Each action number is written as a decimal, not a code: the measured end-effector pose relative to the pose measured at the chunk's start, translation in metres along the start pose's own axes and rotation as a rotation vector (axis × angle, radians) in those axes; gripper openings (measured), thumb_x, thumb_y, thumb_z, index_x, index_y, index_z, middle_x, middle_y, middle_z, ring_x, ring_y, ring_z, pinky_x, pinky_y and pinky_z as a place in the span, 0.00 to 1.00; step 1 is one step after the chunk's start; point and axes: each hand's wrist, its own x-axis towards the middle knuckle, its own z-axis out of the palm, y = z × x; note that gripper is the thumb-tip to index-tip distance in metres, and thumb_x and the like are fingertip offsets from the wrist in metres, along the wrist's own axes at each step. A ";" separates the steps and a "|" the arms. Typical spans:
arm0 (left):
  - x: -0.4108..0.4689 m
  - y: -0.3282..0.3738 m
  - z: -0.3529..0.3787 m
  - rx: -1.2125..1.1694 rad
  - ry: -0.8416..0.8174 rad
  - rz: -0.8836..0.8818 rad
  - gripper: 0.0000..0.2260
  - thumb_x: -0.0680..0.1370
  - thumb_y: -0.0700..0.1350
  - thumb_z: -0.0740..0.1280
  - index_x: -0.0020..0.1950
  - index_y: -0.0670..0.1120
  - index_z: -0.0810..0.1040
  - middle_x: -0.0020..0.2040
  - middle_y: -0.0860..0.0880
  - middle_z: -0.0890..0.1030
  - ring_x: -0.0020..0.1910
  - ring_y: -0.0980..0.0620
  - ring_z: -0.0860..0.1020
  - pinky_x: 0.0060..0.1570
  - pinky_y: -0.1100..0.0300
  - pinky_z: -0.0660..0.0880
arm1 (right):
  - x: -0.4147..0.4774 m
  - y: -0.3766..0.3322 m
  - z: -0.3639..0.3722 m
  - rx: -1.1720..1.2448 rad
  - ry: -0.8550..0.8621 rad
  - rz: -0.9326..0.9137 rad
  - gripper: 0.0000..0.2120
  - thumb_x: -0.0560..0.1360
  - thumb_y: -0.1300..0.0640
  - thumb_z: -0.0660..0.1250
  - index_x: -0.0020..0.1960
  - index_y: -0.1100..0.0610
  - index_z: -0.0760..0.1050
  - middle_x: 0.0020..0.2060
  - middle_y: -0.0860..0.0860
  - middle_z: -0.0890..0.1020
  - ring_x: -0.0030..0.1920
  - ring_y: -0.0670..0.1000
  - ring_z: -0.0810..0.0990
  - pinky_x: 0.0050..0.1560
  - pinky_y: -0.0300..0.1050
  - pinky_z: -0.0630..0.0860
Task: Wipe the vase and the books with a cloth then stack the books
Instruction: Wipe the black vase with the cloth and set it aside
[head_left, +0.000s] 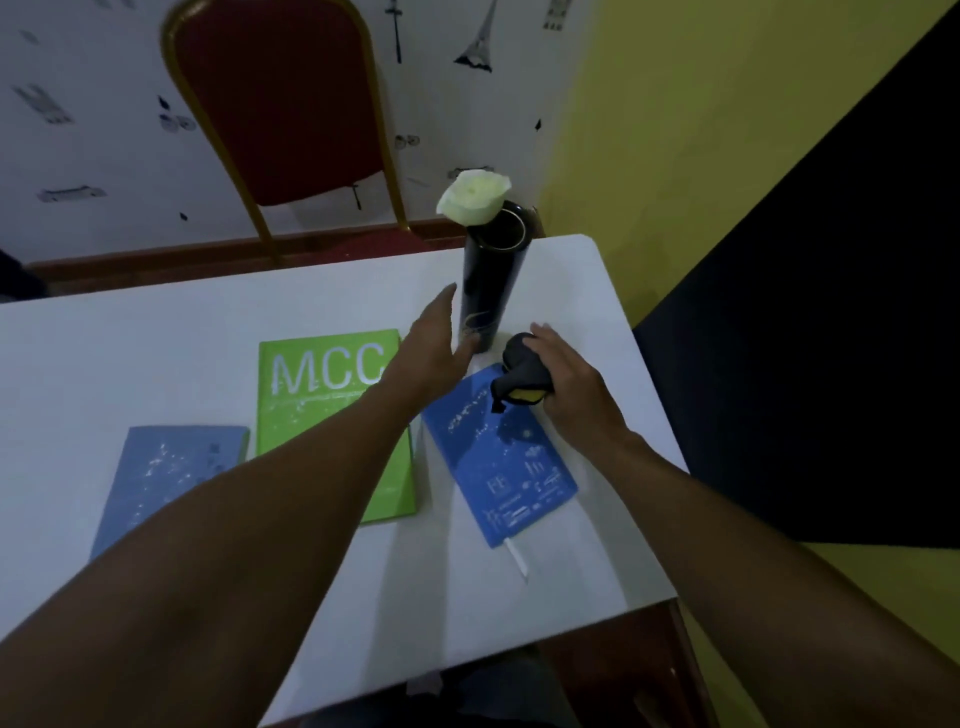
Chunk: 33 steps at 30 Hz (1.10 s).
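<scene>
A tall black vase (491, 283) with a white flower (471, 196) stands upright near the table's far right corner. My left hand (434, 345) is open beside the vase's lower left side, fingers spread close to it. My right hand (563, 384) is shut on a dark grey cloth with a yellow patch (522, 376), just right of the vase base and over the top of a blue book (501, 460). A green book marked MCC (317, 389) lies in the middle, partly under my left forearm. A pale blue book (166, 473) lies at the left.
The white table (156, 353) ends close behind the vase and to the right of the blue book. A red chair with a gold frame (280, 104) stands behind the table. A yellow wall and a dark panel are at the right.
</scene>
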 end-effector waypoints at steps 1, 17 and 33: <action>0.007 0.004 0.005 -0.048 0.019 -0.030 0.35 0.80 0.49 0.69 0.81 0.42 0.54 0.79 0.42 0.64 0.77 0.44 0.64 0.72 0.55 0.62 | 0.002 0.002 -0.002 0.021 -0.004 0.021 0.30 0.73 0.58 0.55 0.74 0.66 0.69 0.76 0.62 0.69 0.77 0.62 0.67 0.76 0.60 0.67; 0.023 0.024 0.009 -0.406 0.116 -0.042 0.25 0.77 0.55 0.71 0.69 0.47 0.68 0.61 0.50 0.79 0.59 0.53 0.76 0.54 0.57 0.73 | 0.051 -0.028 -0.039 0.528 0.465 0.474 0.18 0.70 0.71 0.58 0.49 0.60 0.83 0.46 0.52 0.85 0.47 0.49 0.81 0.43 0.31 0.74; -0.015 0.037 -0.053 -1.116 -0.001 -0.136 0.17 0.85 0.53 0.58 0.73 0.51 0.66 0.65 0.47 0.78 0.62 0.50 0.80 0.60 0.54 0.78 | -0.034 -0.087 0.041 0.294 0.247 -0.254 0.28 0.78 0.72 0.55 0.78 0.67 0.62 0.81 0.60 0.57 0.82 0.61 0.55 0.79 0.44 0.60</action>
